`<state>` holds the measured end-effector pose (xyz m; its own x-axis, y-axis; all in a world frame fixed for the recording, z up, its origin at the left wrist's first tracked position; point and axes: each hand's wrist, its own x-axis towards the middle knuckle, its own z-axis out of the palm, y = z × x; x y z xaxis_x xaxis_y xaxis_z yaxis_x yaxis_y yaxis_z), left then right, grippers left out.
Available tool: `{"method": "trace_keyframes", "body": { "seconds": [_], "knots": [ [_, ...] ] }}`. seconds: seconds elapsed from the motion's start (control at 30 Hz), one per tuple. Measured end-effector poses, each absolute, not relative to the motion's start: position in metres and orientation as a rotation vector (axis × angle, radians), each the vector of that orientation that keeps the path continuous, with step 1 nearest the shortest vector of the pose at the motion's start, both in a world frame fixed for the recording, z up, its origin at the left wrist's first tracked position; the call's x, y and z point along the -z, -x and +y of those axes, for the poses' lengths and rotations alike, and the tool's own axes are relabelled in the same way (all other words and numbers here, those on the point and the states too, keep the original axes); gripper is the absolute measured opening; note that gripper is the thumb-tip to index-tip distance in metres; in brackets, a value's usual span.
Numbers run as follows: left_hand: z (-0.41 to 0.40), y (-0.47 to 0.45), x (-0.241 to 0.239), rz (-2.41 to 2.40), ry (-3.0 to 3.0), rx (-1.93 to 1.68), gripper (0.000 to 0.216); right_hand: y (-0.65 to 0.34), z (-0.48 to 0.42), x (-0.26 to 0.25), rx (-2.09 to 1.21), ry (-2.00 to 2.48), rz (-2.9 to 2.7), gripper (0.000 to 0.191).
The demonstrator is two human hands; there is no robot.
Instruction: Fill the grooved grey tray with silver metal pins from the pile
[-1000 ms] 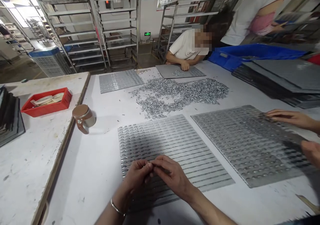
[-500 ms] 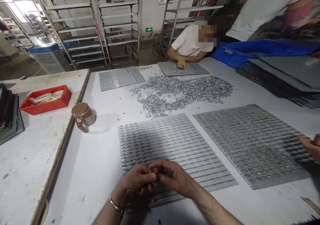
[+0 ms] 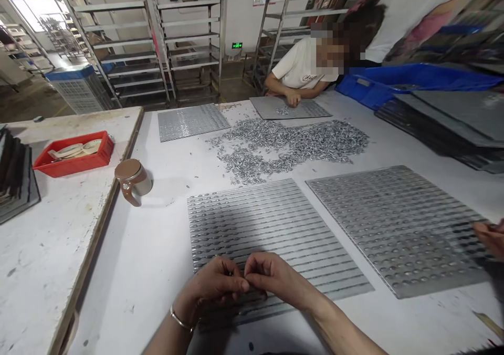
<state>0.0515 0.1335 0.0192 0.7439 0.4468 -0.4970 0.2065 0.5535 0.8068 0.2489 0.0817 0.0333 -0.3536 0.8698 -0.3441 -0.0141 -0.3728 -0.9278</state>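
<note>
My left hand [image 3: 212, 286] and my right hand [image 3: 275, 277] meet fingertip to fingertip over the near edge of a grey ribbed tray [image 3: 271, 229] full of rows of small metal parts. Both hands are pinched closed; what sits between the fingers is too small to make out. A bracelet circles my left wrist. A loose heap of small shiny metal parts [image 3: 291, 145] lies on the white table beyond the tray.
A second ribbed tray [image 3: 394, 223] lies to the right, with another person's hand [image 3: 490, 237] at its right edge. A seated person works at a far tray [image 3: 291, 109]. A brown-lidded cup [image 3: 132, 180], a red bin [image 3: 74, 153], a blue crate [image 3: 397, 79] and stacked dark trays [image 3: 452, 121] surround the area.
My hands have drawn slightly nearer to me and stay pinched together. The other person's hands on the right tray have pulled back to its right edge.
</note>
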Motion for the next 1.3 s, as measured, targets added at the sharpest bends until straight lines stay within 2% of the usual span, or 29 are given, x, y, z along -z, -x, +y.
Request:
{"method": "trace_keyframes", "body": {
  "seconds": [0.1,0.27,0.33,0.47,0.67,0.87,1.17,1.3],
  "knots": [
    [0.134,-0.053,-0.018,0.791,-0.994,-0.239,0.041,-0.254,0.088,-0.028,-1.688,1.345,-1.215,0.018],
    [0.147,-0.046,-0.017,0.923,-0.746,-0.550,0.037,-0.259,0.114,-0.010,-0.980,1.649,-1.556,0.011],
    [0.154,-0.040,-0.017,0.936,-0.630,-0.671,0.037,-0.257,0.122,-0.001,-0.846,1.650,-1.673,0.013],
    [0.162,-0.033,-0.013,0.937,-0.512,-0.797,0.034,-0.249,0.129,0.014,-0.708,1.600,-1.815,0.018],
    [0.162,-0.036,-0.005,0.933,-0.463,-0.800,0.032,-0.256,0.127,0.027,-0.431,1.320,-2.144,0.030],
    [0.162,-0.039,-0.004,0.920,-0.487,-0.777,0.034,-0.263,0.126,0.028,-0.303,1.408,-2.266,0.025],
    [0.161,-0.040,-0.006,0.910,-0.480,-0.797,0.035,-0.260,0.127,0.033,-0.039,1.355,-2.467,0.031],
    [0.160,-0.040,-0.005,0.933,-0.480,-0.807,0.038,-0.260,0.120,0.031,-0.052,1.320,-2.503,0.029]
  ]
}}
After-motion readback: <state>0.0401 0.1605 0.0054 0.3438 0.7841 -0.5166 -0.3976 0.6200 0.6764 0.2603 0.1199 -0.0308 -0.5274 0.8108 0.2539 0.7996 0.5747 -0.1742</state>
